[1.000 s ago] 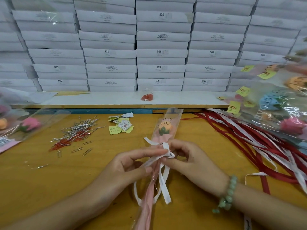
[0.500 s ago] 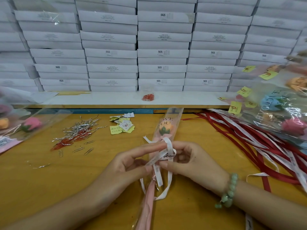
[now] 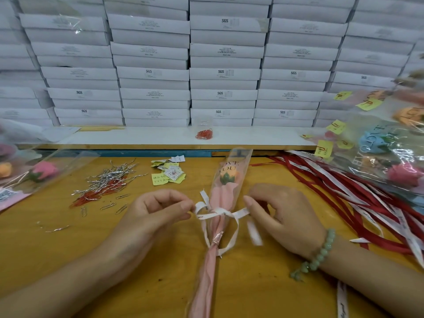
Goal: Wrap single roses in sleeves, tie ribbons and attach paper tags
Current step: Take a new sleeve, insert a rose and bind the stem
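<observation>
Left hand (image 3: 158,212): thumb and forefinger pinched the left side of the white printed ribbon (image 3: 220,211). The other fingers were curled loosely toward the palm.

Right hand (image 3: 282,214): thumb and forefinger tips pinched the ribbon's right side. The other fingers were bent, and a loose tail hung below them.

The ribbon was knotted round the orange rose in a clear cone sleeve lined with pink paper (image 3: 228,180). This lay lengthwise on the yellow wooden table (image 3: 46,249), between the hands, with the bloom away from the person.

Versus half a second earlier: the hands had been bunched together over the stem. They had since drawn apart sideways, and the ribbon ran taut across the sleeve.

Pose: forearms came in from the lower corners, fingertips pointing toward each other. A pale green bead bracelet (image 3: 319,255) sat on the right wrist. Small yellow paper tags (image 3: 160,180) lay beyond the left hand.
</observation>
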Demonstrator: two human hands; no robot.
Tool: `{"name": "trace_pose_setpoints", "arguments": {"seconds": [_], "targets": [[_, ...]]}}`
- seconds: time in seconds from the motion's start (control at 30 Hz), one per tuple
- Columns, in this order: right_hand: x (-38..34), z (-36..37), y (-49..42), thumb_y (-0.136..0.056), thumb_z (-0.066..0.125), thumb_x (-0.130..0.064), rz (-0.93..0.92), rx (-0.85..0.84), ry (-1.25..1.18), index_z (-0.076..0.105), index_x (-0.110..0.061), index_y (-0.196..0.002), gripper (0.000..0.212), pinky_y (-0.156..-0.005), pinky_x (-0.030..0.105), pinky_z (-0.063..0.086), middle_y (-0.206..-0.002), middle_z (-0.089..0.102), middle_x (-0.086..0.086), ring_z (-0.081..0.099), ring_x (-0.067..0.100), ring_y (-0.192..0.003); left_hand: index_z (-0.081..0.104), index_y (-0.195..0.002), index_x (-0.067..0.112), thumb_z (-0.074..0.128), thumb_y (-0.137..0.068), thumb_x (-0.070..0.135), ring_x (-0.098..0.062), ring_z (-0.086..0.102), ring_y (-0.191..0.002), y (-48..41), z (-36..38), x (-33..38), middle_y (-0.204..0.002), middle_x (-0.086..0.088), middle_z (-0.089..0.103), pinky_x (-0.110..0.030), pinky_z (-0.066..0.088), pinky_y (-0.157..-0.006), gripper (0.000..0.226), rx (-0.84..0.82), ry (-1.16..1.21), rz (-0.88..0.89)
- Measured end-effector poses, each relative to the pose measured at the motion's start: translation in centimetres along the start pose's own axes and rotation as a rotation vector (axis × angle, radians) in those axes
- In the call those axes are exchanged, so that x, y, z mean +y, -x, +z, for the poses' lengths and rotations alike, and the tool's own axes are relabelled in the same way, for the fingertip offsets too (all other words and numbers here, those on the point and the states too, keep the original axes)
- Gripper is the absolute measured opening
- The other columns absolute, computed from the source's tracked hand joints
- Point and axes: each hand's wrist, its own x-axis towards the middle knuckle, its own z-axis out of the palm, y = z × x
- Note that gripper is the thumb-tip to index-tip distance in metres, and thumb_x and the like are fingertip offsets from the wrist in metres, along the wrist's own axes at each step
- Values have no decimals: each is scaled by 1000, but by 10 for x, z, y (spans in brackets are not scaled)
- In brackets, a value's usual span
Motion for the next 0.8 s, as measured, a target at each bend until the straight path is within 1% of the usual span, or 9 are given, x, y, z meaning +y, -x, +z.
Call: {"name": "trace_pose_setpoints", "arguments": {"seconds": [0.1,0.2,0.27,0.37,0.43,0.5,0.6,0.73,0.8], "targets": [[7,-1,-1,-92,44,-37,-88,-20,69,39,-27,-59,35,-42,29,37,-54,37,-15,36,5,-48,71,-66,14,77,-63,21,-9,65,-61,-1,2,0,-69,-7,68,-13,50,-55,10,-12,19,-11],[14,1,0,-91,49,-32,-208,-111,108,45,-20,-54,39,-39,29,36,-50,37,-12,34,6,-43,65,-67,12,77,-65,17,-20,68,-67,-2,-2,0,-70,-13,67,-16,52,-57,13,-31,0,5],[17,1,-1,-89,51,-29,-262,-151,124,45,-19,-53,39,-39,26,34,-50,36,-12,31,6,-43,61,-73,7,77,-66,16,-25,67,-64,-3,-5,-1,-73,-14,65,-21,54,-60,20,-17,-38,13],[20,1,-1,-87,54,-27,-307,-182,129,42,-20,-52,38,-39,27,34,-49,37,-10,28,7,-43,56,-80,4,75,-70,12,-22,59,-51,-5,-8,-2,-75,-10,62,-21,49,-50,23,52,-114,20],[24,0,-1,-87,54,-26,-336,-209,134,42,-20,-51,39,-39,29,35,-48,38,-9,30,8,-41,59,-82,9,71,-79,2,-20,52,-43,-6,-10,-2,-76,-7,60,-21,45,-45,14,82,-201,44],[29,-2,-1,-86,54,-23,-373,-252,133,41,-19,-50,39,-39,28,35,-47,38,-9,31,9,-41,62,-81,16,66,-85,-5,-18,47,-37,-5,-11,-2,-75,-6,58,-20,40,-42,22,81,-296,77],[35,-5,-1,-82,58,-18,-422,-306,161,37,-20,-49,39,-39,25,31,-45,38,-7,30,11,-39,64,-80,22,65,-89,-2,-17,43,-31,-3,-11,-2,-77,-4,58,-17,35,-39,25,59,-387,118],[44,-9,-1,-78,57,-20,-421,-359,199,40,-18,-47,35,-38,26,33,-44,39,-6,32,11,-37,65,-82,24,60,-79,15,-16,42,-28,-1,-10,-2,-76,-1,58,-15,32,-36,11,38,-429,129],[47,-10,-1,-78,55,-22,-407,-375,214,42,-19,-48,33,-38,28,35,-44,40,-6,34,11,-37,65,-80,26,62,-81,13,-16,45,-29,0,-10,-2,-75,-3,58,-14,32,-36,13,15,-433,113]]}}
